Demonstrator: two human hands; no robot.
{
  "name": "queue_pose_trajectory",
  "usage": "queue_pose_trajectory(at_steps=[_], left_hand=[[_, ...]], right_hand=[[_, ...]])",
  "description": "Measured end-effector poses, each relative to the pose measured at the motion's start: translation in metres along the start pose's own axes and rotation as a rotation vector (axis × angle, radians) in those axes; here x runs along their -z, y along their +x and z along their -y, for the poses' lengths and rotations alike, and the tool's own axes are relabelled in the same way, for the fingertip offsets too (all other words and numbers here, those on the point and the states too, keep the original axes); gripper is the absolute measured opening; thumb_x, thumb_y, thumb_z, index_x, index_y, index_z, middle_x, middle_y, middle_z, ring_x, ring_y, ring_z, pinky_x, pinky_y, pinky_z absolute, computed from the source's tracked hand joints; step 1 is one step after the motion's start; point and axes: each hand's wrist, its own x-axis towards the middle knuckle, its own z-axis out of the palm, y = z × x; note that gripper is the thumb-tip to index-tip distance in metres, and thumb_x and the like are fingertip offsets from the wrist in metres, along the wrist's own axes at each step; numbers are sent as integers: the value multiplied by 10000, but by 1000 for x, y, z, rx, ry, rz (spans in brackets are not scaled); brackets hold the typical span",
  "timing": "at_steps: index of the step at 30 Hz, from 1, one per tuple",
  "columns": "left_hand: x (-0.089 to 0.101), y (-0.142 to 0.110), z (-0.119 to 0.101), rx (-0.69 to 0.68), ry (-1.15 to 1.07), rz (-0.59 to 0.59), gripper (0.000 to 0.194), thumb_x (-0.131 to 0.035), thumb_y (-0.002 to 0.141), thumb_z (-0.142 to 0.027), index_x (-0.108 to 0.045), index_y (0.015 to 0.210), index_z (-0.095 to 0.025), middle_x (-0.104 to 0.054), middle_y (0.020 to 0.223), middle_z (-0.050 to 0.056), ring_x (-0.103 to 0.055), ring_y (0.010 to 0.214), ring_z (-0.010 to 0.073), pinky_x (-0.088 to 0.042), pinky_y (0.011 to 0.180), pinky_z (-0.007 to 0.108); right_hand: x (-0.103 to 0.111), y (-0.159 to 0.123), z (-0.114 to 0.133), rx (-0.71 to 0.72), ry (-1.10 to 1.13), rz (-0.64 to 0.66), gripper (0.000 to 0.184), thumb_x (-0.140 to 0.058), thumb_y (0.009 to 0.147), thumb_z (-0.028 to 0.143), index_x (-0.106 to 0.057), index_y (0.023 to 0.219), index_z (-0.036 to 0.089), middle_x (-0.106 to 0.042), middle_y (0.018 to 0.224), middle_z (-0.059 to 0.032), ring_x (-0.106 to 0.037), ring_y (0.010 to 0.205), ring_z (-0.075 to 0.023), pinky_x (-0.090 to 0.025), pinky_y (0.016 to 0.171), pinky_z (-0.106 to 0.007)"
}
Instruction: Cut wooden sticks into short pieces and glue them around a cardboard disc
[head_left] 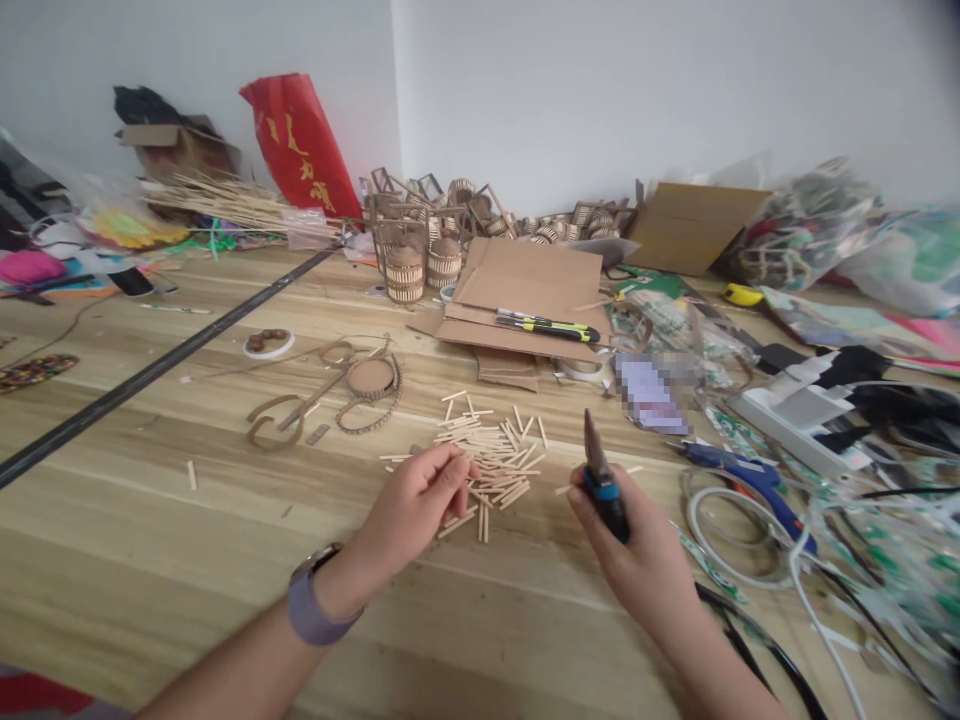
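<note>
- Right hand (634, 535): fingers wrapped round black-and-blue metal pliers (611, 505).
- Left hand (420, 500): fingers curled at short pale wooden sticks (516, 494); hold unclear.
- Pale wood-grained table (187, 565) spreads leftward.

A plain, pale grey-white wall (172, 50) fills the upper left of the frame, meeting a slightly lighter, smooth white wall (600, 90) at a vertical edge near top centre. Below, a broad, light-brown wooden table (112, 570) with streaky grain spreads across the frame. The light is soft, dimming towards the upper right corner.
</note>
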Motion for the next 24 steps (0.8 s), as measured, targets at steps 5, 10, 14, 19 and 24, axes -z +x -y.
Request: queue_pose_trajectory(at_steps=[5, 10, 14, 19, 24], left_hand=[[-11, -5, 6, -15, 112, 103, 365, -392, 952, -452, -568, 804, -168, -557, 614, -23, -514, 584, 111, -397, 578, 212], [-19, -8, 8, -17, 186, 150, 343, -399, 952, -414, -566, 779, -168, -641, 714, 14, -584, 658, 127, -433, 624, 218], [-25, -13, 7, 9, 135, 170, 187, -473, 895, -279, -585, 794, -168, -653, 726, 9, -625, 680, 140, -455, 624, 224], [-33, -16, 13, 154, -103, 194, 48, -533, 781, -171, -563, 744, -172, -617, 669, -19, -620, 620, 142, -461, 574, 229], [-31, -13, 16, 209, -296, 377, 298, -633, 793, -440, -631, 779, -142, -611, 711, 10, -583, 625, 139, -459, 595, 246]], right_hand=[[-10, -9, -6, 110, -82, 78, 97, -483, 868, 250, -573, 879, 217, -644, 757, -31, -604, 687, -184, -481, 621, -273], [-16, -15, 0, 213, -76, 167, 169, -464, 845, 144, -573, 952, 217, -662, 818, -46, -628, 740, -190, -508, 638, -275], [-18, -22, 7, 340, -68, 245, 341, -436, 752, 41, -570, 1003, 229, -677, 874, -44, -649, 805, -192, -534, 694, -285], [-26, -34, 2, 390, -102, 213, 530, -425, 681, 21, -503, 1160, 234, -677, 1057, -71, -624, 1069, -228, -529, 865, -344], [-28, -41, -3, 370, -121, 243, 574, -421, 682, 23, -490, 1217, 218, -665, 1151, -99, -561, 1204, -244, -502, 954, -393]])
